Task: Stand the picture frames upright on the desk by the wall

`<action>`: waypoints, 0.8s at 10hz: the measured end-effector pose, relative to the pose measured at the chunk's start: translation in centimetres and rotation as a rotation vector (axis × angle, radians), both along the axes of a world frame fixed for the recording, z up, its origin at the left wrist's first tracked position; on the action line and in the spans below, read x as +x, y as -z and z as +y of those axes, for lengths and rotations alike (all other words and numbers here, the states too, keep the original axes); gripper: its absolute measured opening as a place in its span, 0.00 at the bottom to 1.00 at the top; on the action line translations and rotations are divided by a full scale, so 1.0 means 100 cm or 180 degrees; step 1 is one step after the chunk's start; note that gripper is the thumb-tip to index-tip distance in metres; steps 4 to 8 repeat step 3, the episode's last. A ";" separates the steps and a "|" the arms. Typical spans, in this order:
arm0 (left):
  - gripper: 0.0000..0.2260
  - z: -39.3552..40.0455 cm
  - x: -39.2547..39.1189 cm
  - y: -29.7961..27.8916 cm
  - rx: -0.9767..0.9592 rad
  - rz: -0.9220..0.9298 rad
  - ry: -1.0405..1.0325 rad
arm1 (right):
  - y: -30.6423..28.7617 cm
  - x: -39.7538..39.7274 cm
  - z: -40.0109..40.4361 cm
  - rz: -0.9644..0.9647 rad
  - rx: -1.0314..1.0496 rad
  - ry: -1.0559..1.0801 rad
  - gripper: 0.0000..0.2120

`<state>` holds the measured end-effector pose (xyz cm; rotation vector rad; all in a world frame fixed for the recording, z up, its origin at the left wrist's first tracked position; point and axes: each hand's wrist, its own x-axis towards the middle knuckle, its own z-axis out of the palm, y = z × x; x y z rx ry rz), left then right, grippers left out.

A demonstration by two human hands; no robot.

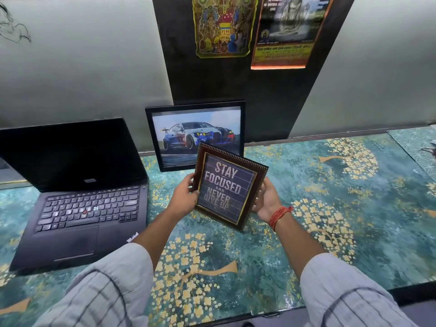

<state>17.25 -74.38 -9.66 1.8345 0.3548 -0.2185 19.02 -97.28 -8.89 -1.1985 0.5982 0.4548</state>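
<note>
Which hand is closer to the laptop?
The left hand. It grips the left edge of the quote frame, just right of the laptop. The right hand holds the frame's far edge, farther from the laptop.

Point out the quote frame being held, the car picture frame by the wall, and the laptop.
Quote frame point(224, 187): head view, on the glass over the lettering.
Car picture frame point(184, 135): head view, on the printed car's body.
Laptop point(87, 208): head view, on the keyboard.
</note>
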 end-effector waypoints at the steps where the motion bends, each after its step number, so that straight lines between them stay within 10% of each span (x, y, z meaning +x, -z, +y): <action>1: 0.22 -0.002 -0.003 -0.008 0.0015 0.0024 -0.0023 | -0.015 -0.002 -0.002 -0.0235 -0.0226 0.0230 0.19; 3: 0.21 0.000 -0.007 -0.032 0.0174 -0.0221 -0.0180 | -0.069 -0.007 -0.001 -0.1624 -0.1245 0.0976 0.09; 8: 0.21 0.000 -0.007 -0.032 0.0174 -0.0221 -0.0180 | -0.069 -0.007 -0.001 -0.1624 -0.1245 0.0976 0.09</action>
